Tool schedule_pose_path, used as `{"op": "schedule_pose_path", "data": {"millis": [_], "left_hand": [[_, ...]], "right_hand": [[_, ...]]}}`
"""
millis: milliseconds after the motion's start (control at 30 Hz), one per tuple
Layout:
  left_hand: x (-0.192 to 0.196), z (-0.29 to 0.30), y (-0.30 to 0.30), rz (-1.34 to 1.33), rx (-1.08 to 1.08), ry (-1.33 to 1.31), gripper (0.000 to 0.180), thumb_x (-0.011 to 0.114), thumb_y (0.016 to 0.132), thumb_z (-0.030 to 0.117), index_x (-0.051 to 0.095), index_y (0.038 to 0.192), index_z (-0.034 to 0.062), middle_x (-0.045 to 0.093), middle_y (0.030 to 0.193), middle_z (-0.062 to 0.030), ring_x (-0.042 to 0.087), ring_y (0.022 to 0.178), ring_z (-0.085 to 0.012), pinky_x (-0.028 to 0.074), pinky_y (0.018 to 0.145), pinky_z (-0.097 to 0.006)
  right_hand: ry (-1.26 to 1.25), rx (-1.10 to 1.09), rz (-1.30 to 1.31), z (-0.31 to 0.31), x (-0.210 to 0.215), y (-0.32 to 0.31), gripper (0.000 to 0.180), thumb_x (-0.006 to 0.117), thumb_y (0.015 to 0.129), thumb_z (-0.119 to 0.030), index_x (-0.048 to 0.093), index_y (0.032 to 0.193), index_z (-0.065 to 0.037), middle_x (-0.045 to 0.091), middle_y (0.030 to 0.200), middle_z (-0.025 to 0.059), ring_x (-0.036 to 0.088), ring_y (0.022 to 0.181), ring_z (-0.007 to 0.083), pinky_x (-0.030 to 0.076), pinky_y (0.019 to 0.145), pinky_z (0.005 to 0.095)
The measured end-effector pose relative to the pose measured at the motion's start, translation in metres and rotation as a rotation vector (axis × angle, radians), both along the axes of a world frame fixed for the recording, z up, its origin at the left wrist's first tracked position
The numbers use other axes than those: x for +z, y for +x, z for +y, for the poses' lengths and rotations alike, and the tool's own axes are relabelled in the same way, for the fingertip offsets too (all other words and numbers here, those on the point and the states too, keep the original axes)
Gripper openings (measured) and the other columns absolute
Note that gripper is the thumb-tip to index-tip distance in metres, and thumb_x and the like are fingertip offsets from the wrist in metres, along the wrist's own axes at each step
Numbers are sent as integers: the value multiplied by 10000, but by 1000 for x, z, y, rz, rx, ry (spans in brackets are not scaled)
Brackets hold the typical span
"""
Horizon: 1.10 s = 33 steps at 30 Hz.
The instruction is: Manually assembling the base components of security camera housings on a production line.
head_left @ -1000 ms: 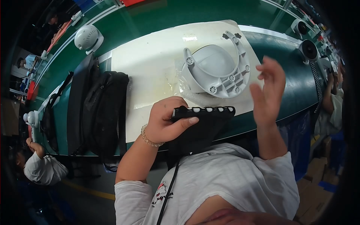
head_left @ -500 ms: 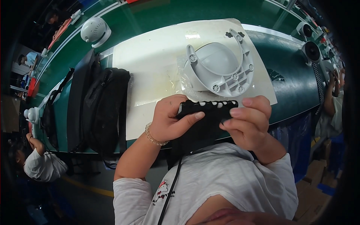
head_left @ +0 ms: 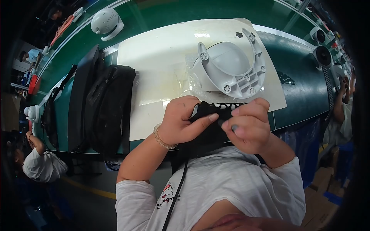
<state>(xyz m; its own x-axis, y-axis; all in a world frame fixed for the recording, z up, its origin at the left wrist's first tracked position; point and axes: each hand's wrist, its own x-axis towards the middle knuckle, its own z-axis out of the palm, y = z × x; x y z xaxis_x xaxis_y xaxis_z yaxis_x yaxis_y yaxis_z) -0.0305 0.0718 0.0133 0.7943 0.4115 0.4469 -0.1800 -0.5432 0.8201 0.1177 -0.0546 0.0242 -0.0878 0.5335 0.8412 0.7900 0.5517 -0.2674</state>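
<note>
Both my hands hold a black flat part with a row of white tips [head_left: 216, 109] close to my chest, at the near edge of the table. My left hand [head_left: 181, 123] grips its left end, thumb laid across the top. My right hand [head_left: 248, 125] closes over its right side. Just beyond, a grey plastic shell with a curved bracket and screw posts [head_left: 231, 69] lies on a white mat [head_left: 162, 57].
A black bag [head_left: 106, 107] lies left of the mat on the green table [head_left: 300, 92]. A white round housing [head_left: 106, 23] sits at the far left. Black round parts [head_left: 322, 56] stand at the right. Other people work at the left [head_left: 38, 165] and the right [head_left: 341, 111].
My right hand came down from the air beside the grey shell and closed onto the black part. My left hand kept its grip throughout.
</note>
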Motion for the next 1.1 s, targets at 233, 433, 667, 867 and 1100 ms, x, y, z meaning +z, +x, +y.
{"op": "schedule_pose_path", "data": {"millis": [233, 433, 667, 867, 1100], "left_hand": [[-2, -1, 4, -65, -58, 90, 99, 674, 669, 83, 578, 674, 58, 490, 545, -66, 481, 484, -232, 375, 453, -300], [-7, -3, 4, -66, -88, 52, 127, 673, 645, 81, 550, 661, 56, 495, 564, -71, 488, 501, -237, 375, 453, -304], [-2, -8, 9, -61, -38, 196, 160, 695, 607, 80, 572, 707, 63, 497, 568, -56, 499, 506, -226, 380, 453, -302], [-4, -12, 14, -232, 69, 451, 284, 728, 535, 58, 616, 795, 63, 531, 922, -116, 531, 723, -204, 429, 554, -274], [-10, -12, 20, -204, 155, 469, 263, 721, 551, 79, 608, 787, 61, 405, 1274, -200, 553, 822, -240, 448, 624, -286]], "right_hand": [[-34, 162, 211, 15, 10, -5, 652, 629, 652, 110, 338, 1162, -175, 528, 860, 52, 576, 710, 227, 396, 621, 333], [-123, 361, 70, 15, 10, -2, 352, 682, 654, -43, 543, 972, -104, 467, 821, 39, 469, 555, 143, 374, 481, 263], [-99, 62, 329, -3, 16, 20, 444, 601, 630, 90, 431, 1027, -15, 551, 786, 85, 549, 737, 163, 393, 465, 232], [-314, 182, 572, 17, 39, 51, 800, 516, 676, 164, 133, 1325, -106, 274, 1267, 118, 506, 816, 153, 426, 640, 226], [-600, 174, 714, 21, 62, 51, 800, 464, 692, 170, 101, 1348, -111, 313, 1231, 166, 508, 772, 119, 433, 623, 184]]}}
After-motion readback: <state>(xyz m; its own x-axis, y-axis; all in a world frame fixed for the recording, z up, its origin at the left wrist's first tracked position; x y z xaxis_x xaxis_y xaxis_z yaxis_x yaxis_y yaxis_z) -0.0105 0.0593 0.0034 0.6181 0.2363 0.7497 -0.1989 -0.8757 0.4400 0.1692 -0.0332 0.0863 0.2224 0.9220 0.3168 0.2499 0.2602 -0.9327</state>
